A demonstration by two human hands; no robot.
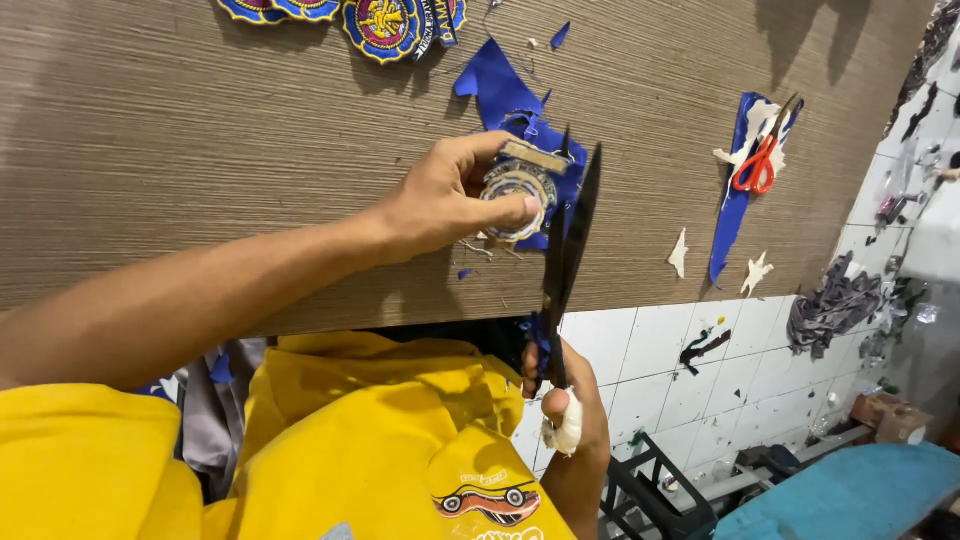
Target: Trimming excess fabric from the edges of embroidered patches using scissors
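Scissors (568, 250) with long black blades stand nearly upright at the centre of the frame, tips up, blades parted a little, so their edges meet the rim of the round embroidered patch (517, 195) held just to their left. The left hand (450, 200) pinches that patch between thumb and curled fingers, lifting it over the brown bench (200, 130), seemingly to bring its blue cloth margin (505, 100) to the blades. The right hand (565, 400), low centre, is closed through the scissor handles, one finger wrapped in white bandage. More finished patches (380, 20) lie at the top edge; red-handled scissors (757, 165) rest on blue and white scraps at the upper right.
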